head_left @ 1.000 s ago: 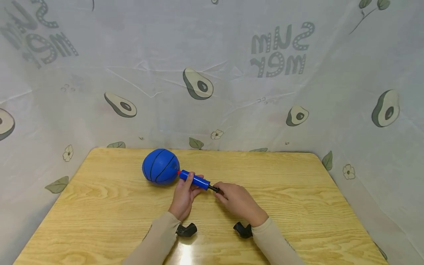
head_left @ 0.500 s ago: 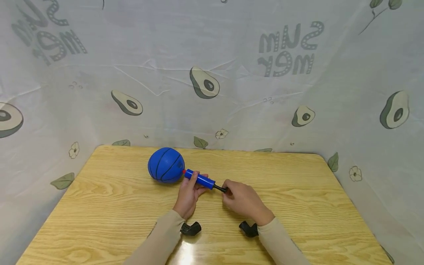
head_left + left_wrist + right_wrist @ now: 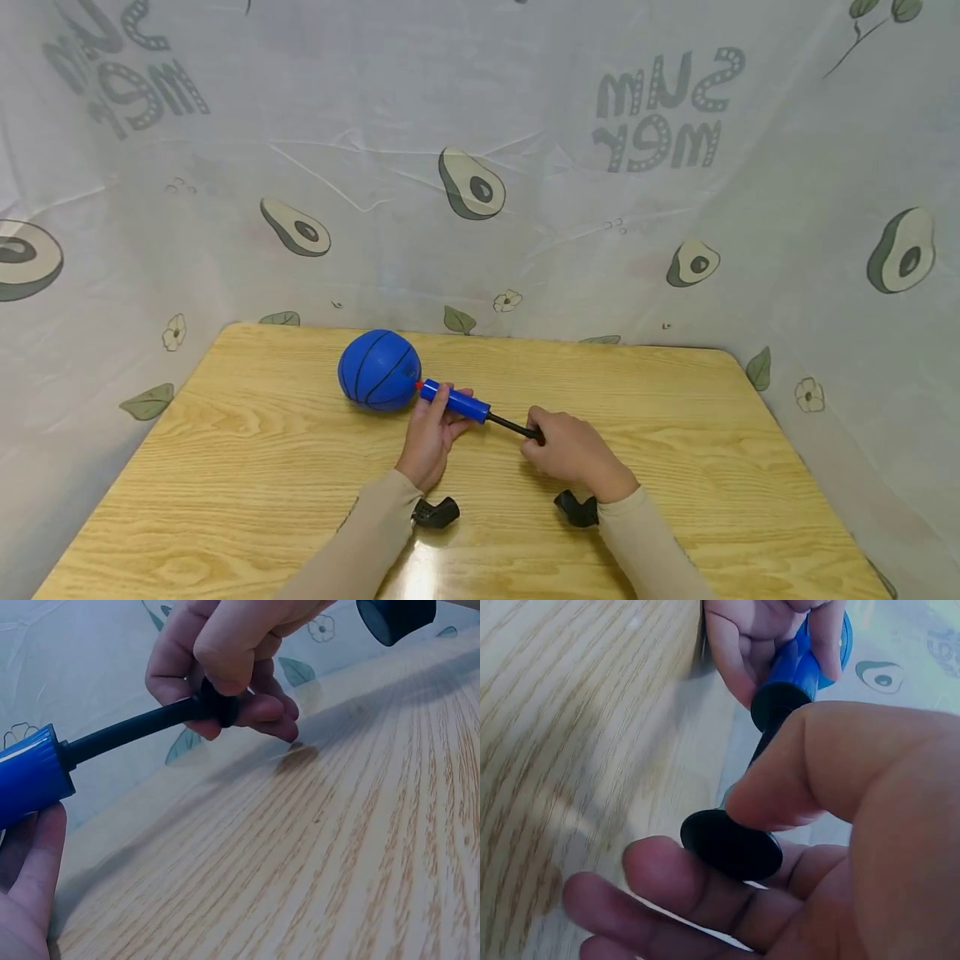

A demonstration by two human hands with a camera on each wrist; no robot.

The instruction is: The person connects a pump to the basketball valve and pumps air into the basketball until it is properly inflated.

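Observation:
A blue ball [image 3: 378,371] with black seam lines rests toward the back left of the table. The red tip of a blue hand pump [image 3: 463,403] meets the ball's right side. My left hand [image 3: 429,437] grips the pump barrel from below, thumb on top. With thumb and fingers, my right hand [image 3: 573,450] pinches the black handle [image 3: 731,844] at the end of the rod. A good length of the black rod [image 3: 135,733] shows between barrel and handle in the left wrist view.
The wooden table [image 3: 262,483] spreads out on all sides. Behind and beside it hangs a pale curtain [image 3: 375,100] printed with avocados and leaves. A black camera mount [image 3: 437,512] sits on the left wrist, another mount [image 3: 576,507] on the right.
My right hand has drawn the handle to the right, so more of the black rod is out of the barrel. The left hand keeps its hold; the whole view has shifted slightly.

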